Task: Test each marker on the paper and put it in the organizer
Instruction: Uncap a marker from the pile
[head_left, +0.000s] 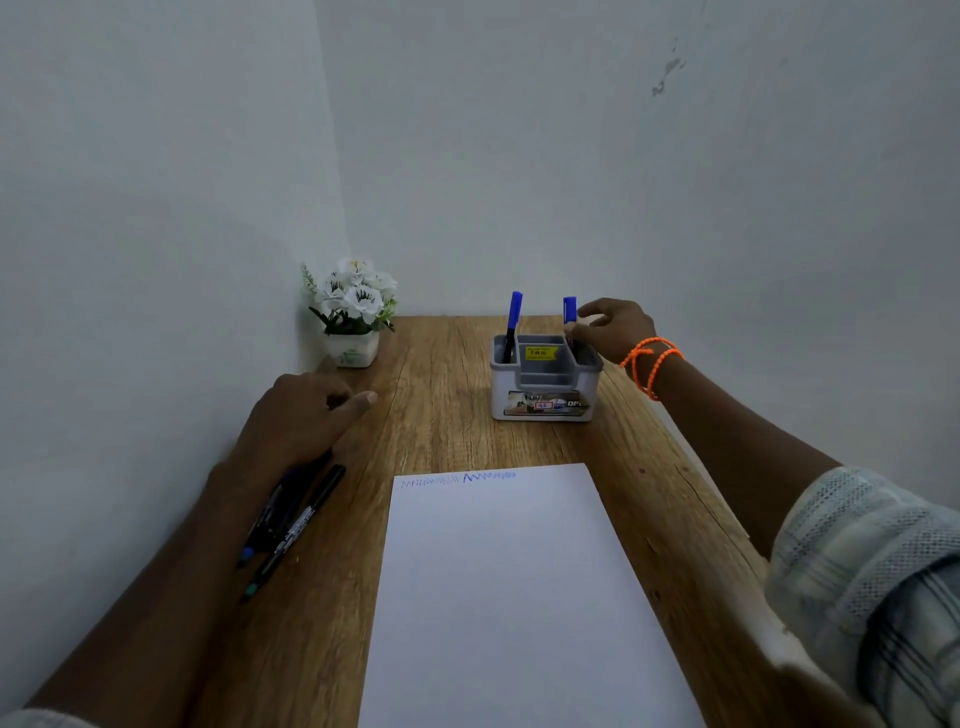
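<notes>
A grey and white organizer stands at the far end of the wooden table. One blue-capped marker leans in its left compartment. My right hand pinches a second blue-capped marker, which stands upright in the right compartment. A white sheet of paper lies in front of me with blue scribbles along its top edge. My left hand rests on the table at the left, fingers loosely extended. Several dark markers lie beside and partly under my left forearm.
A small white pot of white flowers sits in the far left corner against the wall. Walls close in at the left and back. The table's right edge runs under my right forearm.
</notes>
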